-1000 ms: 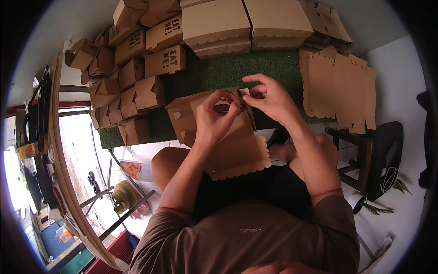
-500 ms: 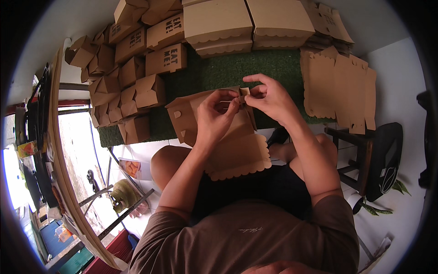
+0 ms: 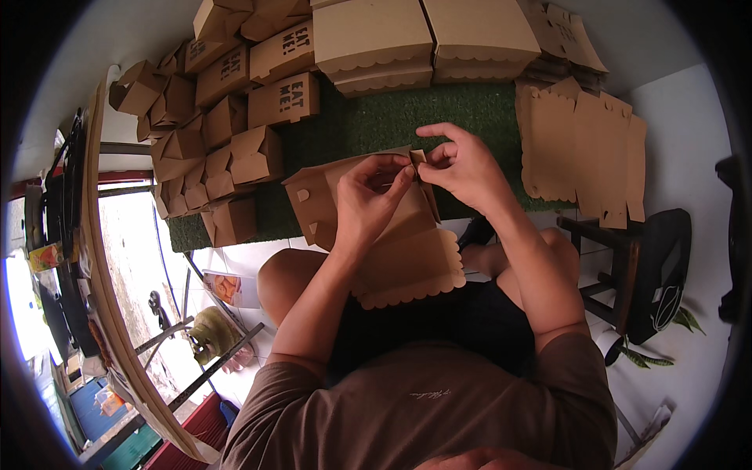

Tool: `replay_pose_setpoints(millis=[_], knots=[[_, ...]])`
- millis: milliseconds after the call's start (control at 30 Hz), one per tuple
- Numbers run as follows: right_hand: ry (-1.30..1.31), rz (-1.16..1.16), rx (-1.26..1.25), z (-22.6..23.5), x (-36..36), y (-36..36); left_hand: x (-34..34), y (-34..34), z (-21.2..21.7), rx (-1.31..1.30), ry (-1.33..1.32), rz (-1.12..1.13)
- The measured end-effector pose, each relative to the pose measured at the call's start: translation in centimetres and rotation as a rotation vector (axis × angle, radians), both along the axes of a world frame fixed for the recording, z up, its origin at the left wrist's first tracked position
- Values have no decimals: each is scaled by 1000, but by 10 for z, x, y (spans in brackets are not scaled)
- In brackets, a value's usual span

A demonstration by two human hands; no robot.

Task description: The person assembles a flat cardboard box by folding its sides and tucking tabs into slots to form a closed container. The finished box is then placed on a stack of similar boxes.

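A partly folded brown cardboard box [image 3: 407, 262] lies in front of me at the near edge of the green table covering, its scalloped flap reaching over my lap. My left hand [image 3: 372, 192] pinches the far right corner of the box between thumb and fingers. At the same corner my right hand [image 3: 462, 168] grips a small tab with thumb and bent fingers, while its index finger points out to the left. The fingertips of both hands nearly meet there and partly hide the tab. On the box's left side, small cut tabs stick out.
Several folded small boxes [image 3: 282, 99] are piled at the left of the green turf-like covering [image 3: 376, 117]. Large closed boxes [image 3: 372, 35] stand at the back. Flat cardboard blanks [image 3: 548, 145] lie at the right, above a dark wooden stool [image 3: 623, 266].
My right fingers have shifted very slightly at the corner tab. The box and my left hand stay almost where they were.
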State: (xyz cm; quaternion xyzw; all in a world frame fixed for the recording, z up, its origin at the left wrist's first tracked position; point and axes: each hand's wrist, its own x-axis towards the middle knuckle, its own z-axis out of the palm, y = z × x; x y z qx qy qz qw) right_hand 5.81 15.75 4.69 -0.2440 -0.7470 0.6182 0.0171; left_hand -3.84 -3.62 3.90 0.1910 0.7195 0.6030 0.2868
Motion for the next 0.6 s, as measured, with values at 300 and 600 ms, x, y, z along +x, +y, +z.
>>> replay_pose_setpoints(millis=[300,600], knots=[[10,-24,-8,-1,2,-3,-1,1,-2,5,-44,8],[-8,-30,18,0,1,-1,2,3,1,11,-20,16]])
